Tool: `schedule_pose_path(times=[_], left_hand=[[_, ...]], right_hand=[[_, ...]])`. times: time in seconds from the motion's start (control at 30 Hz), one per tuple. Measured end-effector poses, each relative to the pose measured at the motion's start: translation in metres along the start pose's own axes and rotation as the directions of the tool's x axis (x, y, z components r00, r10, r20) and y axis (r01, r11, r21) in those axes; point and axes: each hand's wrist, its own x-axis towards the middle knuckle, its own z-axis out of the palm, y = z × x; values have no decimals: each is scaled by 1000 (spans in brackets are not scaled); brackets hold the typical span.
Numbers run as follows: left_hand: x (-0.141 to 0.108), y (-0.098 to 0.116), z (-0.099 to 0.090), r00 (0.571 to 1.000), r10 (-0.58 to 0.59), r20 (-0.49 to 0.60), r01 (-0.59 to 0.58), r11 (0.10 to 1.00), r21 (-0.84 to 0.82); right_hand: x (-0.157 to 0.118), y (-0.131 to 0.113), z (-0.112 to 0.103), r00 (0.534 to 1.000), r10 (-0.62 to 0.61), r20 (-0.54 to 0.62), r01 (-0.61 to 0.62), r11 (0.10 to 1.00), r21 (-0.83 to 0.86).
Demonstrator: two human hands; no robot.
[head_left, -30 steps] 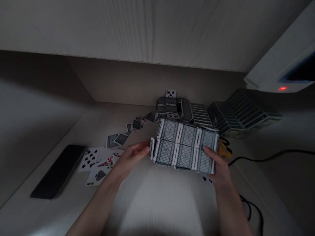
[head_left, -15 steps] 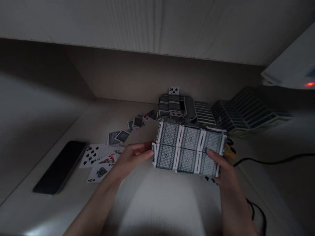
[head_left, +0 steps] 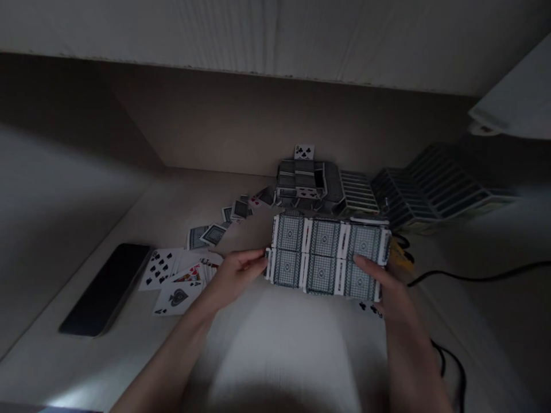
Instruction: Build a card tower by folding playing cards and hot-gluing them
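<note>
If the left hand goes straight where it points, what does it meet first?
The left hand likely meets the end of the card block, which its fingers seem to touch.

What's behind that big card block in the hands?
Behind the card block there's another card build with an eight of clubs sticking up. Something yellow peeks past the block's right end. What it covers, I can't see.
</note>
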Motion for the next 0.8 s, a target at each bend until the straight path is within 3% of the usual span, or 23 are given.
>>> schedule_pose_path(times=[0.13, 0.37, 0.47, 0.57, 0.63, 0.7, 0.8], left_hand=[[-2, -2, 12, 988, 101, -118, -71, 970, 234], [-10, 0, 23, 955, 139, -263, -21, 913, 408], [-12, 1, 20, 957, 157, -246, -17, 871, 491], [-11, 0, 17, 984, 160, -81, -111, 899, 424], [-10, -2, 16, 988, 151, -45, -124, 922, 368], [-8, -5, 17, 988, 133, -76, -98, 930, 355], [-7, -11, 22, 971, 113, -211, -33, 937, 347]], right_hand=[[7, 4, 1, 999, -42, 17, 41, 998, 38], [-1, 7, 3, 996, -89, 29, 89, 996, -20], [-8, 8, 7, 989, -147, 18, 147, 989, -16], [-9, 8, 6, 984, -177, -9, 177, 984, -33], [-6, 8, 4, 985, -174, 15, 175, 984, -38], [-4, 8, 3, 983, -176, 51, 178, 984, -30], [-5, 11, 5, 974, -218, 67, 221, 974, -43]])
